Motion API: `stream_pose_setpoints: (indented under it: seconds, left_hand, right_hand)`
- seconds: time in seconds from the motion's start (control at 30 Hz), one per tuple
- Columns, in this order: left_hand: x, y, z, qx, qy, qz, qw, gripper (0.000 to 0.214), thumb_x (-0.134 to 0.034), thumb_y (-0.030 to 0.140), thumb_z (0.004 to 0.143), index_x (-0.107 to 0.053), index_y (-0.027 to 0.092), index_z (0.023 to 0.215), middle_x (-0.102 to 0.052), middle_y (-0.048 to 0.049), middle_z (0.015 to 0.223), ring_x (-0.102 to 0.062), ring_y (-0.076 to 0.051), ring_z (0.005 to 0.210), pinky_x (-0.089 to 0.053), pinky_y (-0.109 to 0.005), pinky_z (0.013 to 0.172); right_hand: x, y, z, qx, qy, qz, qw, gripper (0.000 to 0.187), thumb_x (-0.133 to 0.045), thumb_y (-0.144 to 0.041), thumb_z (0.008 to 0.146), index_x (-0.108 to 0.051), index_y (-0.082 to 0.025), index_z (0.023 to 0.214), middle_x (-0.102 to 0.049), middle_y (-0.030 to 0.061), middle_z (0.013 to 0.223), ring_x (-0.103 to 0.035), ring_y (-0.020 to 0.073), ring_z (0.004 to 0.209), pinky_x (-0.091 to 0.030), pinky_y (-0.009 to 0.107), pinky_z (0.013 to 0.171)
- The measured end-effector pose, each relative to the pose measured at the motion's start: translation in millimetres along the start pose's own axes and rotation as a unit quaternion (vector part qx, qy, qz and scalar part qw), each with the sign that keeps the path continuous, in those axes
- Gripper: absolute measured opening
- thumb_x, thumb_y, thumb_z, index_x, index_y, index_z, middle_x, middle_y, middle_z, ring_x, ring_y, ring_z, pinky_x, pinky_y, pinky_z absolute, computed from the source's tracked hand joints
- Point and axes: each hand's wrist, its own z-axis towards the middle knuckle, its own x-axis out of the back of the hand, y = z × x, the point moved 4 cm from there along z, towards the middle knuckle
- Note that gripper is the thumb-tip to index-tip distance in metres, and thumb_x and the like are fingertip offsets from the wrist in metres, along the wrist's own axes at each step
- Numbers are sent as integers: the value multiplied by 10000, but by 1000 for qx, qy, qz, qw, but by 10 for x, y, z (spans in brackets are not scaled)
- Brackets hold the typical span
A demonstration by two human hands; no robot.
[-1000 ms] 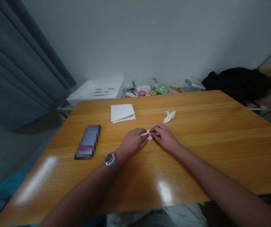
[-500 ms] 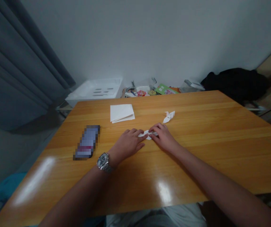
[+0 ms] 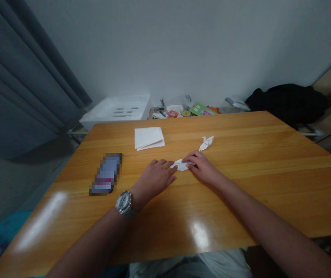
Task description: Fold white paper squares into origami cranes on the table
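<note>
A small piece of white folded paper (image 3: pixel 180 165), pointed at its ends, lies on the wooden table between my hands. My left hand (image 3: pixel 156 175), with a metal watch (image 3: pixel 124 202) on its wrist, rests its outstretched fingers on the paper's left end, its thumb apart on the near side. At the right end, my right hand (image 3: pixel 201 165) is closed, thumb and fingers pinching the paper and covering that tip. Just beyond my right hand sits a folded white paper bird (image 3: pixel 206 143), untouched.
Folded sheets of white paper (image 3: pixel 149 138) lie at the back left of the table (image 3: pixel 258 154). A phone (image 3: pixel 107 173), blurred out, is left of my left hand. Behind the far edge are a white plastic tray (image 3: pixel 116 110), a green booklet (image 3: pixel 201 109) and a black cloth heap (image 3: pixel 287 102).
My left fingers have drawn back slightly to the left, and the right fingers have shifted a little to the right. More of the folded paper's middle shows between them.
</note>
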Motion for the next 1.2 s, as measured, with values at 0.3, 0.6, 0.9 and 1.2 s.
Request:
stream_pose_setpoints:
  seconds: [0.3, 0.6, 0.9, 1.2]
  left_hand:
    - [-77, -68, 50, -16, 25, -61, 998, 246, -556, 337, 972, -682, 202, 1135, -658, -122, 1205, -627, -263, 1067, -466, -410, 946]
    - [-147, -167, 129, -11, 36, -76, 996, 295, -524, 333, 998, -645, 221, 1243, -693, -89, 1123, -642, -240, 994, -496, -373, 889]
    - [-256, -200, 194, -30, 42, -93, 994, 248, -507, 292, 1014, -691, 240, 1173, -692, -77, 1159, -637, -221, 1057, -492, -342, 920]
    - [-267, -207, 190, -37, 41, -69, 996, 256, -490, 296, 1026, -687, 217, 1168, -711, -69, 1137, -658, -215, 1020, -508, -325, 882]
  right_hand:
    - [13, -19, 7, 10, -8, -4, 1000, 218, -594, -123, 919, -716, -219, 1073, -601, 87, 1059, -565, 249, 1043, -460, 440, 954]
    - [8, 0, -15, 17, 2, 4, 1000, 206, -592, -137, 932, -723, -224, 1063, -600, 84, 1053, -571, 244, 1034, -473, 423, 939]
    - [17, -32, -21, 24, -3, -5, 1000, 189, -599, -156, 938, -733, -217, 1057, -604, 83, 1035, -582, 236, 1006, -487, 406, 908]
    - [62, -99, -30, 57, -27, -19, 998, 202, -650, -247, 935, -723, -203, 1119, -613, 102, 1060, -589, 237, 1000, -501, 403, 895]
